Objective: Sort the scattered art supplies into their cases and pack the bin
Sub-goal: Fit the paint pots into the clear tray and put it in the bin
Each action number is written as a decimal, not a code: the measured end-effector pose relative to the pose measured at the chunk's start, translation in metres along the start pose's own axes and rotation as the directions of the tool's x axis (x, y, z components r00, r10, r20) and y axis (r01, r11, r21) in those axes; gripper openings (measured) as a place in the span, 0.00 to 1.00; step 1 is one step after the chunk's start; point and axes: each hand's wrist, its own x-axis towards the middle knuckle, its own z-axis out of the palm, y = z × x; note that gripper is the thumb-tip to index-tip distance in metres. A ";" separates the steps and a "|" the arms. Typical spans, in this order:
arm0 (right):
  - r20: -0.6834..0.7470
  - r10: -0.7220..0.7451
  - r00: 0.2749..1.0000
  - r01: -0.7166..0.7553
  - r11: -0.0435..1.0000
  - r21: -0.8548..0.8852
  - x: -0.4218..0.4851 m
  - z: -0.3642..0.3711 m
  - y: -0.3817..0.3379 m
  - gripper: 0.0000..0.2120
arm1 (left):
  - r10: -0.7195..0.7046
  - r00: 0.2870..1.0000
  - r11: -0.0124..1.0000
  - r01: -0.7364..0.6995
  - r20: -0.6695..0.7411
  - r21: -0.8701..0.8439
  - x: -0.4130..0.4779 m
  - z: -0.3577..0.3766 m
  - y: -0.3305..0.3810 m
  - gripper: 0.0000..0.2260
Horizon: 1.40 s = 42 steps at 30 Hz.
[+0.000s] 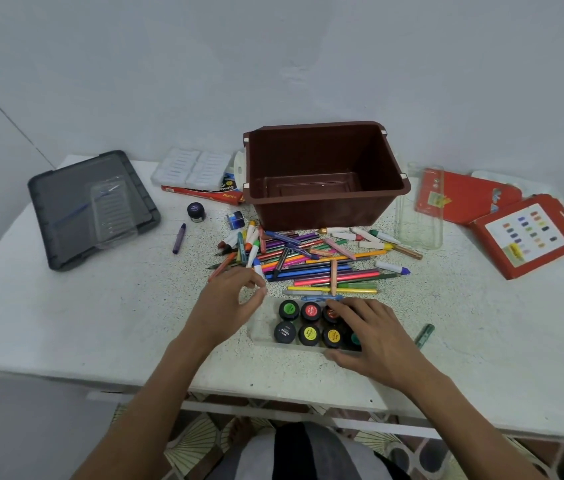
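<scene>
Resting on the right end of the clear tray [259, 332] of paint pots [289, 310], our right hand [374, 337] lies flat, fingers spread nearly straight over the pot lids and thumb along the tray's near wall. Our left hand [228, 303] hovers just left of the tray, fingers loosely curled, thumb and forefinger close together, holding nothing we can see. The tray sits near the front edge of the table [100, 323]. The pile of markers and crayons [311, 261] lies just behind it, with the brown bin [325, 206] beyond.

Paint jar lids [309, 334] read "POSTER"; red box [204, 195] lettering illegible
</scene>
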 end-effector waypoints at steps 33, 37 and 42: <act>-0.048 -0.015 0.999 0.016 1.000 0.026 0.000 0.000 0.001 0.36 | -0.154 0.961 0.988 0.152 -0.230 -0.026 0.084 -0.021 -0.030 0.08; -0.037 -0.013 0.999 0.014 1.000 0.027 0.000 0.001 0.002 0.36 | -0.092 0.992 0.983 0.077 -0.087 -0.164 0.049 -0.024 -0.010 0.09; -0.032 -0.014 0.999 0.015 0.999 0.035 0.000 0.001 0.002 0.35 | -0.022 0.999 0.979 0.030 0.041 -0.202 0.014 -0.017 0.000 0.11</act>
